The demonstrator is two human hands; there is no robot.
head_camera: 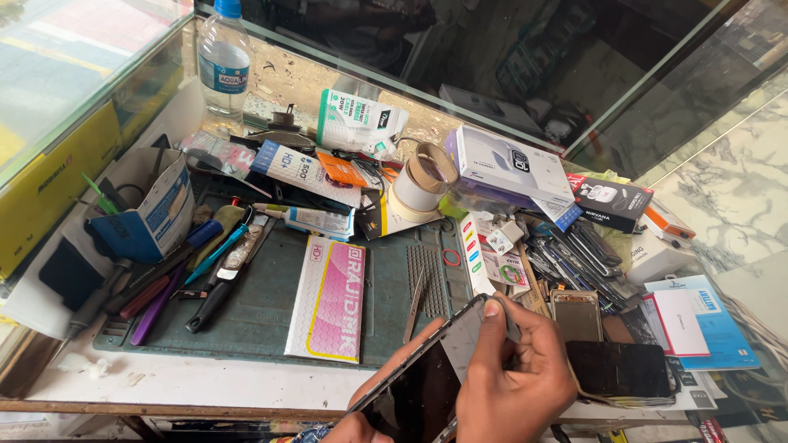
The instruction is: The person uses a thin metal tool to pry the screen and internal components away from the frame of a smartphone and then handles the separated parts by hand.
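Right hand [513, 385] low in frame, fingers curled shut around the upper edge of a flat black glass phone screen panel [419, 390], thumb pressed on its top corner. Panel held tilted, off the bench [189, 381], near the front edge. Left hand [355, 427] barely in view at the bottom, under the panel's lower end; seems to support it, but I cannot tell how its fingers are set.

Just behind the panel: dark green rubber work mat [263, 308] lying on the bench. On the mat, a pink and white flat packet [328, 299], and beside that a pair of thin metal tweezers [414, 303]. Along the mat's left side, screwdrivers and pens in a loose row, one with a black handle [209, 303].

Right of the hand: a dark phone [620, 369] lying flat, a small silvery metal phone frame [576, 314] just behind it. Further back, a roll of tan tape [423, 180], a white and purple cardboard box [509, 168], a clear plastic water bottle with blue cap [224, 61] at the back left corner. Glass panes surround the bench.
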